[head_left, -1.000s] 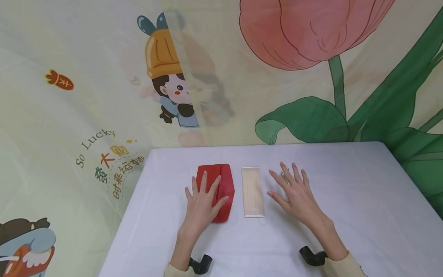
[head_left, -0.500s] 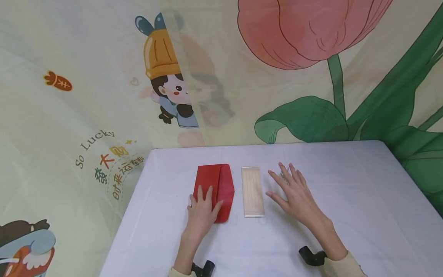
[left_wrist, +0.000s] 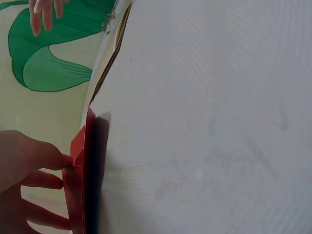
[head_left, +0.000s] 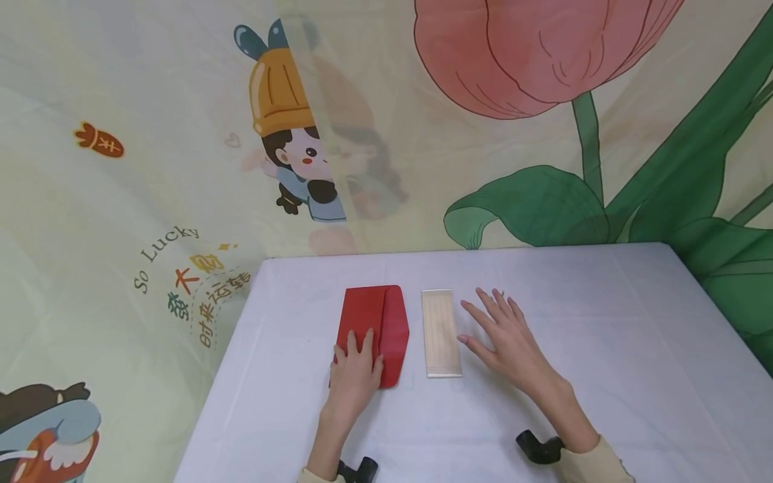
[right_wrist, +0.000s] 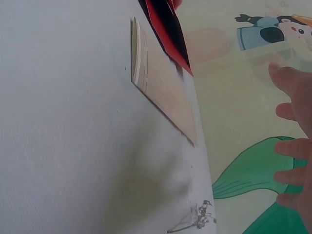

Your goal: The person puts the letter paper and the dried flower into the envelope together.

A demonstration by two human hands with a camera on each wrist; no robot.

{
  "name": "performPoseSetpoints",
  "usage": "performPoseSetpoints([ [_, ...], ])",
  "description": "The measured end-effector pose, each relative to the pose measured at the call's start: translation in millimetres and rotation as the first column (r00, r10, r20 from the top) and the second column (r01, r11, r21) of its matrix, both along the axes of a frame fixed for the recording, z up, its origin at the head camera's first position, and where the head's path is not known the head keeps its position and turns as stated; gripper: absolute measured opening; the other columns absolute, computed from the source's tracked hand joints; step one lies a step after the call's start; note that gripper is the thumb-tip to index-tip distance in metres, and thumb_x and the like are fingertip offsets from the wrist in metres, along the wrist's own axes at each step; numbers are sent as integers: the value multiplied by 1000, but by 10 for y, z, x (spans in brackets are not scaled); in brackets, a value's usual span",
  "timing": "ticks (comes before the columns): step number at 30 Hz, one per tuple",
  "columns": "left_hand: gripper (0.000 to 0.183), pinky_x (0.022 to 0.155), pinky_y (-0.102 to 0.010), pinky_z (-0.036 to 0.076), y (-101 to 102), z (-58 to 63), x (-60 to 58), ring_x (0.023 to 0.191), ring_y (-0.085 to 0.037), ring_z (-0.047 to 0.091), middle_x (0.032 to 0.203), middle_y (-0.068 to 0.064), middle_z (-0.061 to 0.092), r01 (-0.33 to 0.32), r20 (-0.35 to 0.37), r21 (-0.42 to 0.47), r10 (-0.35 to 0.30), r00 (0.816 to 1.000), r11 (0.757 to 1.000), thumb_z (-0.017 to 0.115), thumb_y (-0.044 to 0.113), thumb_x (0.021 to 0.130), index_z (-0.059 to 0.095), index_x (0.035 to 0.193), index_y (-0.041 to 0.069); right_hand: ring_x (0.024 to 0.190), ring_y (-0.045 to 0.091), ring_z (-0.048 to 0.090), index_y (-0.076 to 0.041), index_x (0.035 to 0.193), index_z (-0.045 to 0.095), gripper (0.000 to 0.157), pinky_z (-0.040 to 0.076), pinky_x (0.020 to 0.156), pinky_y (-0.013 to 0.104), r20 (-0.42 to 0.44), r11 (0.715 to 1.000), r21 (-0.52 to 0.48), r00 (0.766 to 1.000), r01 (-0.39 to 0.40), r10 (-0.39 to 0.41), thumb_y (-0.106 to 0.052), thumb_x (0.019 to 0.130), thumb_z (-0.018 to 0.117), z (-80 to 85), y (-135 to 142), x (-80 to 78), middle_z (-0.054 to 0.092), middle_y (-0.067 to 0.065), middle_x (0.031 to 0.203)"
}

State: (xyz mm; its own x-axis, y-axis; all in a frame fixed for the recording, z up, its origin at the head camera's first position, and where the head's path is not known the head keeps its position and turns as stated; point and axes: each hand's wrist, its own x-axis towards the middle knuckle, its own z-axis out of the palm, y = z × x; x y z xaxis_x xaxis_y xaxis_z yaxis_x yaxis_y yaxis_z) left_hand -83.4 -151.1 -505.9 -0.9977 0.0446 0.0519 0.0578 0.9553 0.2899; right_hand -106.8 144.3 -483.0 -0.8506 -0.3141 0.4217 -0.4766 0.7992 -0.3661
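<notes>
A red envelope (head_left: 364, 310) lies on the table with its flap opened out to the right. My left hand (head_left: 354, 377) rests on its near left part, fingertips on the paper. Seen from the left wrist, the thumb and extended fingers (left_wrist: 46, 214) touch the envelope's red face. To the right lies a flat, cream folded paper (head_left: 442, 335) showing several layers at its end in the right wrist view. My right hand (head_left: 512, 345) hovers over the table right of it, fingers spread and holding nothing. A small dried sprig (right_wrist: 201, 215) lies beneath that hand, mostly hidden in the head view.
A white cloth covers the table (head_left: 634, 349). Behind it hangs a printed curtain (head_left: 398, 87) with a large pink flower and cartoon figures. Each wrist carries a black camera mount, such as the right one (head_left: 539, 447).
My left hand has drawn back toward me along the envelope, its fingers closer together. My right hand has drifted slightly left toward the cream paper. Envelope and paper lie where they were.
</notes>
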Motion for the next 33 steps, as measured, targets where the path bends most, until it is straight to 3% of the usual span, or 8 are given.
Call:
performPoseSetpoints([
  [11,65,83,-64,59,-11,-27,-6,125,-60,51,145,-32,50,-2,-1,15,2,1000,1000,78,25,89,54,146,6,145,50,40,-12,143,61,61,30,115,72,16,995,-41,996,-87,88,-29,88,81,-43,-157,1,48,21,156],
  [18,63,83,-63,59,-15,-18,-7,123,-61,52,144,-33,51,2,-2,21,-2,1000,1000,78,25,89,56,145,6,143,50,43,-10,139,64,57,36,113,69,-19,991,-57,993,-120,119,-28,87,81,-88,-237,-17,50,21,154],
  [33,65,84,-63,59,-15,-1,-23,126,-61,51,146,-32,51,-16,26,16,16,1000,1000,80,25,87,56,145,7,141,47,47,-8,134,67,50,41,113,63,27,975,-100,979,-196,200,-29,90,79,-128,-557,-60,55,21,150],
])
